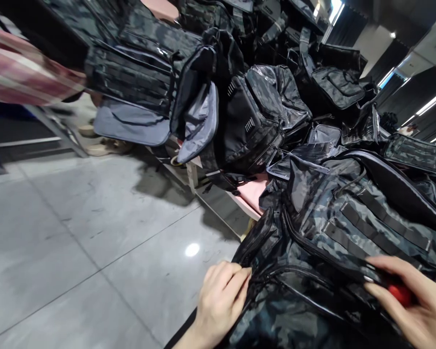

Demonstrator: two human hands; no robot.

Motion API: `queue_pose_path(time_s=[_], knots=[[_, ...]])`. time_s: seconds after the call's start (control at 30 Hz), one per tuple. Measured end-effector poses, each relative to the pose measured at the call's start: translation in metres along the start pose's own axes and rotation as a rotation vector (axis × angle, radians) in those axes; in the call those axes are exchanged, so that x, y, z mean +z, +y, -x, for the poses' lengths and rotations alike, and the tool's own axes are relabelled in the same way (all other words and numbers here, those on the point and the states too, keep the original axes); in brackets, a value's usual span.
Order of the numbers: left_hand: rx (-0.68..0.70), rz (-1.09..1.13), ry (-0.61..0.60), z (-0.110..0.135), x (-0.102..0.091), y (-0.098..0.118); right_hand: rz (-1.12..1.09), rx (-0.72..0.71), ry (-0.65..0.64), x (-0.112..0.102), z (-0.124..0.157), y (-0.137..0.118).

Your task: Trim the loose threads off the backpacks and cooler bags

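Note:
A dark camouflage backpack (334,242) lies in front of me at the lower right, its zipped edge facing me. My left hand (220,303) pinches the bag's edge by the zipper, fingers closed on the fabric. My right hand (412,303) is closed around a small red-handled tool (399,292) pressed against the bag's right side; the tool's tip is hidden.
Many more dark camouflage backpacks (254,116) are heaped on a pink-topped table (252,194) running to the back. A person's plaid sleeve (22,72) reaches in at the upper left beside another bag (131,82). Grey tiled floor (76,232) lies to the left.

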State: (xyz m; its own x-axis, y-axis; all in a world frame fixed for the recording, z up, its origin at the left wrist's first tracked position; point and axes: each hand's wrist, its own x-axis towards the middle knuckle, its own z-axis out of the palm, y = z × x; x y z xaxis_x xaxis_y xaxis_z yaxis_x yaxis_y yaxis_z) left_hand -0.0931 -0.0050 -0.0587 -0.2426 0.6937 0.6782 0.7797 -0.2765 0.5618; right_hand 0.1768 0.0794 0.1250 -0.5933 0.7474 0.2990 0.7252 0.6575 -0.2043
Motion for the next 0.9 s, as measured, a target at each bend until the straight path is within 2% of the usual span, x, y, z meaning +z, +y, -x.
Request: queue_pose_path(time_s=[0.07,0.17,0.27,0.37,0.53,0.9], knots=[[0.007,-0.011,0.021,0.001,0.0,0.003,-0.075,-0.197,-0.212,0.011,-0.044,-0.028],[0.008,-0.023,0.048,0.004,0.001,0.008,-0.03,-0.325,-0.438,0.033,-0.093,-0.065],[-0.006,-0.041,0.056,0.006,0.002,0.01,0.186,-0.46,-0.598,0.051,-0.116,-0.093],[-0.019,-0.05,0.061,0.006,0.0,0.012,0.312,-0.54,-0.722,0.065,-0.124,-0.111],[0.025,-0.076,0.057,0.003,-0.002,0.013,0.346,-0.519,-0.823,0.081,-0.128,-0.117],[0.023,-0.058,0.062,0.006,0.001,0.012,0.353,-0.548,-0.818,0.094,-0.123,-0.118]])
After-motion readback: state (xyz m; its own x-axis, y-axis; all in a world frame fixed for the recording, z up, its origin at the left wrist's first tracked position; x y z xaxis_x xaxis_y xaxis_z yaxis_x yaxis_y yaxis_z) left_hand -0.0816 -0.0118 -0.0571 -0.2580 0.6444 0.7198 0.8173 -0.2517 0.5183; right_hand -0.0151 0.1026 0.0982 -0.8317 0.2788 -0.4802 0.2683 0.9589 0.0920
